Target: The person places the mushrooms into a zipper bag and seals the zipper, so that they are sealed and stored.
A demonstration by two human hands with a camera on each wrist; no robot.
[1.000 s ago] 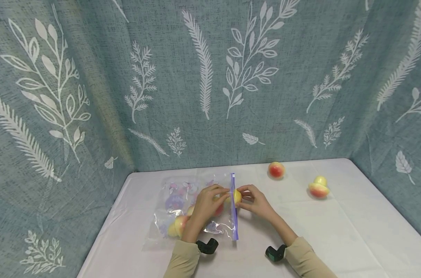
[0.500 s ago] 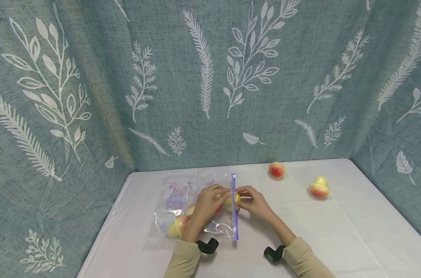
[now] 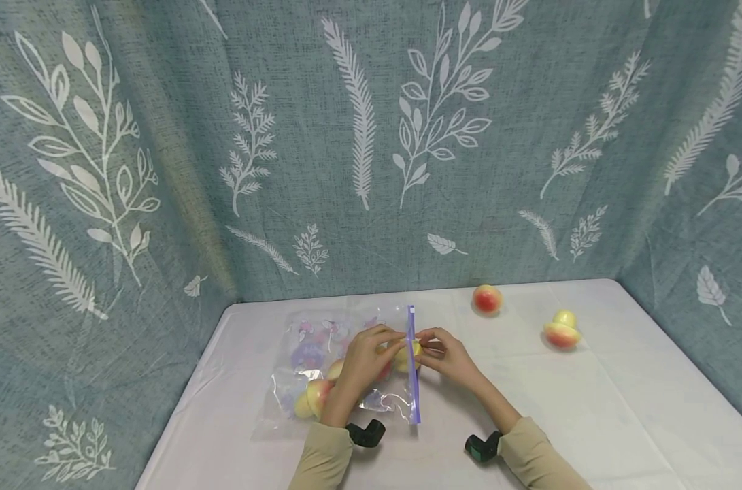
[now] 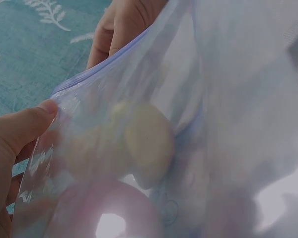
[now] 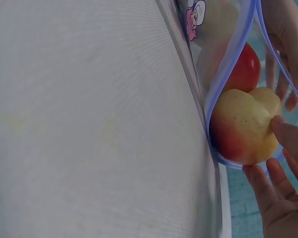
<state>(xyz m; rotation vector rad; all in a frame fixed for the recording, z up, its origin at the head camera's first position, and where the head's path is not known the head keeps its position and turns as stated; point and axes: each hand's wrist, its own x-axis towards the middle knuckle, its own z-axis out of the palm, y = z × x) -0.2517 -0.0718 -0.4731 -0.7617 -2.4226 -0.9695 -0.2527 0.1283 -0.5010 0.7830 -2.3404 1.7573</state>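
Seeing the lobed, speckled fruit (image 5: 243, 129) deeper in the clear, glossy plastic bag's mouth (image 3: 415, 395) than a second ago; our right grip (image 3: 445, 357) grasps it, our left grip (image 3: 364, 359) pinches the bag.

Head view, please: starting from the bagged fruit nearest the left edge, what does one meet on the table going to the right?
Lower-left bagged fruit → left hand → purple zip strip → right hand → round red-yellow fruit → two-lobed fruit.

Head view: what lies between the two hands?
Between the left hand and right hand, the head view shows the bag's purple rim and a fruit at its mouth.
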